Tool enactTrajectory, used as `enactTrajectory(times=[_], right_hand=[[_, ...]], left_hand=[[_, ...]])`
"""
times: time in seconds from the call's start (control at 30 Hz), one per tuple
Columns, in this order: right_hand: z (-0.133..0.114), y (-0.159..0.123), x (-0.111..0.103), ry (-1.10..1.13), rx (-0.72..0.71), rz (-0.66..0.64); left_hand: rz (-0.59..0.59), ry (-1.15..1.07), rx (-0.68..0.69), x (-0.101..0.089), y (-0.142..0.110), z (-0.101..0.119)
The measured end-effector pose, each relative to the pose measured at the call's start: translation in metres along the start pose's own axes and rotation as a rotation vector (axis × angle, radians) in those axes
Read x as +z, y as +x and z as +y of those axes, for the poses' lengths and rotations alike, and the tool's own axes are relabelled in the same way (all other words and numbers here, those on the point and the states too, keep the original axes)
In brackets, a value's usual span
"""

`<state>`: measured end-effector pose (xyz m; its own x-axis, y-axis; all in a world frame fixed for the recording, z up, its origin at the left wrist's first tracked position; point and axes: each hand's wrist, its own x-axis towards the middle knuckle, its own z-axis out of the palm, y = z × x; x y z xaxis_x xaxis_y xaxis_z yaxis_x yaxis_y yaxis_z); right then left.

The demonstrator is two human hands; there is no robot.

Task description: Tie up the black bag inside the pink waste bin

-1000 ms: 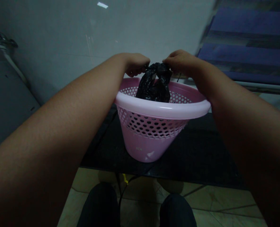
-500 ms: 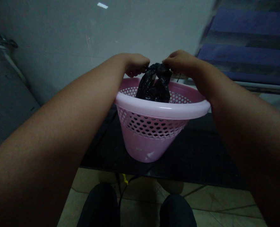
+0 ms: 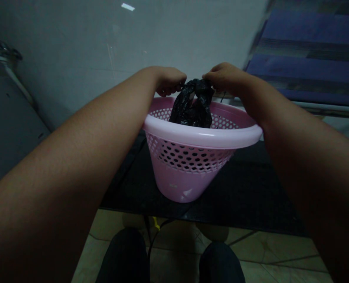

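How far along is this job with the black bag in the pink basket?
Done: the black plastic bag sits inside the pink perforated basket, its top gathered into a twisted neck. In hand: the left hand and right hand hold that neck from either side, above the rim. Left: neither hand has let go, and I cannot tell whether a knot is finished.

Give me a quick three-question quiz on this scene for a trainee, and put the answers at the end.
1. True or false: the pink perforated plastic basket stands on the dark tabletop.
2. What do the left hand and right hand both hold? A) the basket's rim B) the black plastic bag C) the blue cloth
3. Is the basket's lower part solid or perforated?

Key: 1 true; 2 B; 3 solid.
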<state>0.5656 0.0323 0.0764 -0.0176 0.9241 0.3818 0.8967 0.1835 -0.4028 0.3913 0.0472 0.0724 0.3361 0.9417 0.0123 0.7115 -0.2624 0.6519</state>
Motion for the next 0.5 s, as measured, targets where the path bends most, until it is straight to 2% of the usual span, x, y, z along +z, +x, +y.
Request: enactTrajectory(times=[0.3, 0.5], right_hand=[[0.0029, 0.0036, 0.0011, -0.058, 0.042, -0.009], [0.0057, 0.0068, 0.0025, -0.052, 0.002, 0.008]], left_hand=[[-0.011, 0.026, -0.013, 0.0010, -0.0029, 0.0011], [-0.012, 0.039, -0.019, 0.0004, -0.0007, -0.0001]])
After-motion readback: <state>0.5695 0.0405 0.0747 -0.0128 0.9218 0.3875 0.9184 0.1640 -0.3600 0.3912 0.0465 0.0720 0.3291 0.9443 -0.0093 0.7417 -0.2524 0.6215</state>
